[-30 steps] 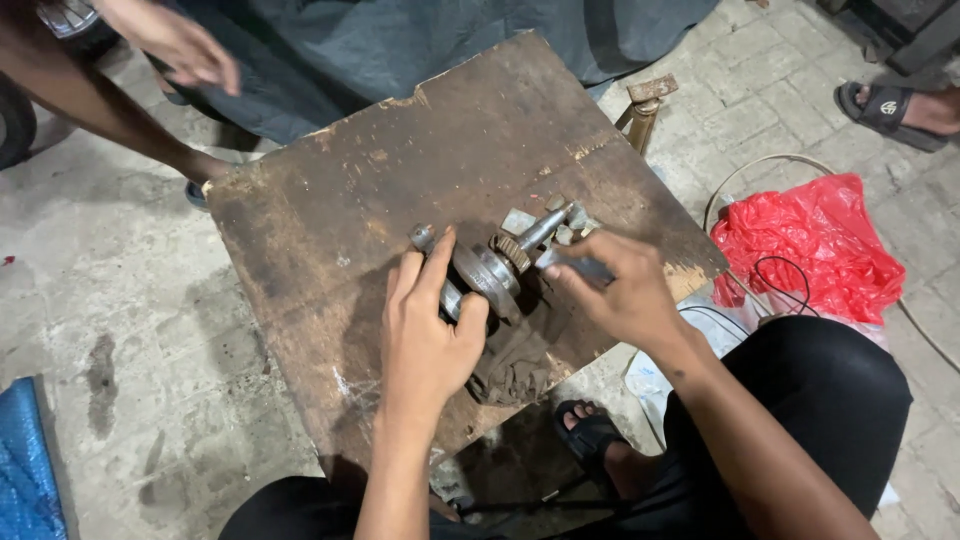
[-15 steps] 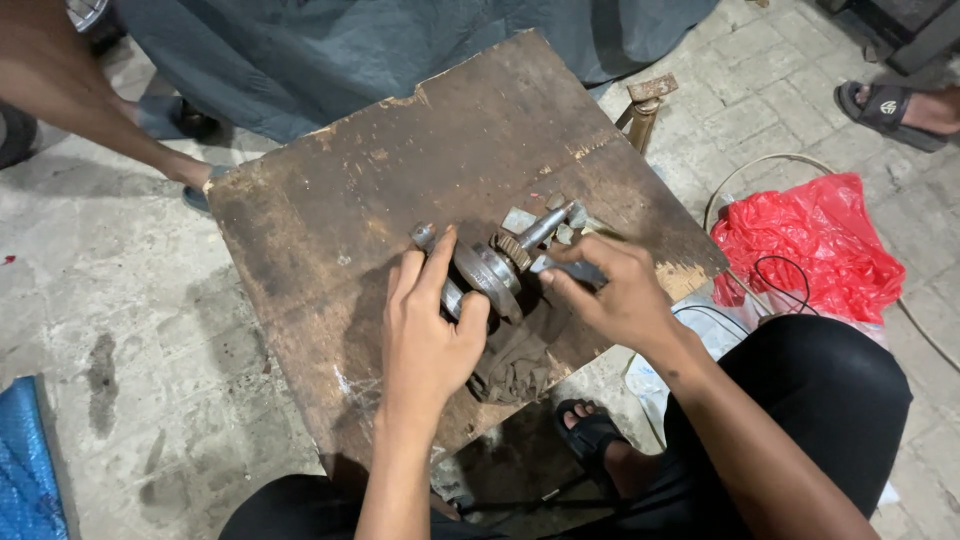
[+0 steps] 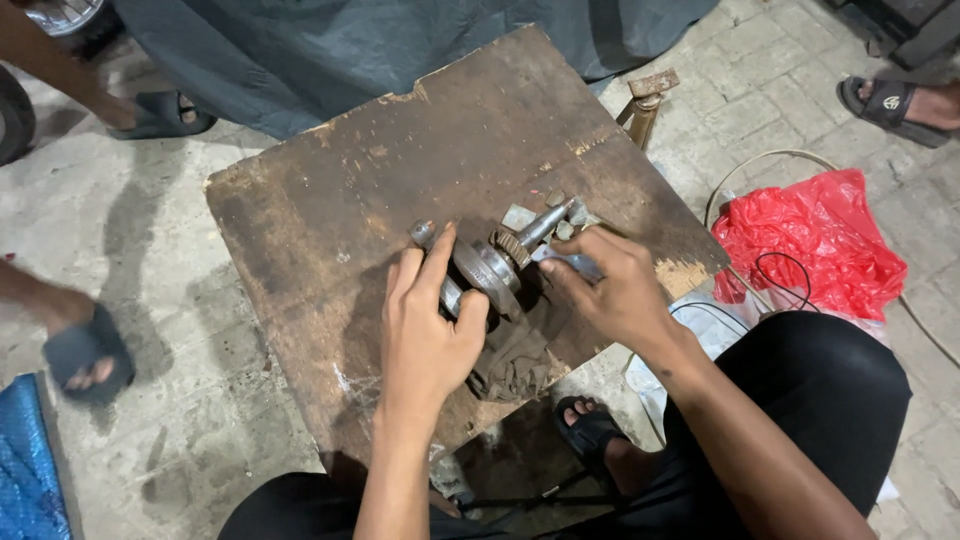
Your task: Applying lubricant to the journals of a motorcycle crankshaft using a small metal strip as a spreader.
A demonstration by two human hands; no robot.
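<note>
Gripping a metal crankshaft (image 3: 500, 262) on the board (image 3: 400, 170): left hand (image 3: 425, 325), right hand (image 3: 615, 285); red bag (image 3: 810, 240) right

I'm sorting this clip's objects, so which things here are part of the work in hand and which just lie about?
In the work:
- left hand on the metal crankshaft
- right hand holding a small metal tool
- wooden board
- dark rag

Lying about:
- red plastic bag
- loose cable
- blue sheet
</note>
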